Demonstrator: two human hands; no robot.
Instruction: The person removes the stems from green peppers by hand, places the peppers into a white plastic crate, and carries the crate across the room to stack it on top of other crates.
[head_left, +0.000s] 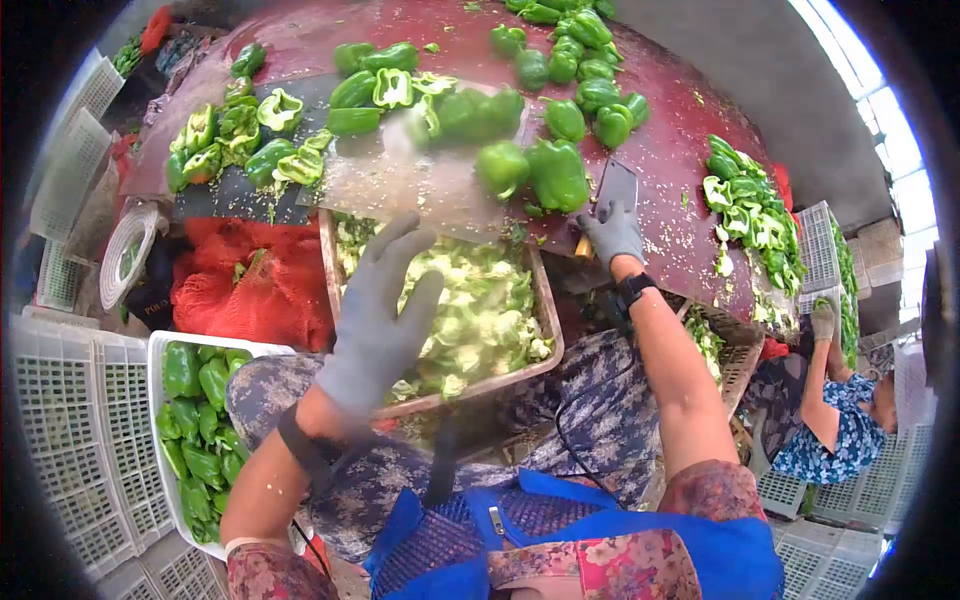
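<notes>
My left hand (378,310), in a grey glove, is raised over a crate (549,300) filled with pale green pepper cores and scraps. Its fingers are apart and hold nothing. My right hand (614,236), also gloved, is closed around the handle of a broad-bladed knife (619,184), whose blade points away from me over the red tabletop (670,215). Just left of the blade sit whole green bell peppers (557,176). Beyond my left hand, halved peppers (392,88) lie on a seed-strewn board (380,185). A pale blur covers part of this area.
Whole peppers fill a white crate (290,350) at my left, beside a red mesh sack (255,290). Cut peppers (750,215) are heaped at the table's right. Another person in a blue patterned top (835,430) works there. Stacked grey crates (65,430) stand far left.
</notes>
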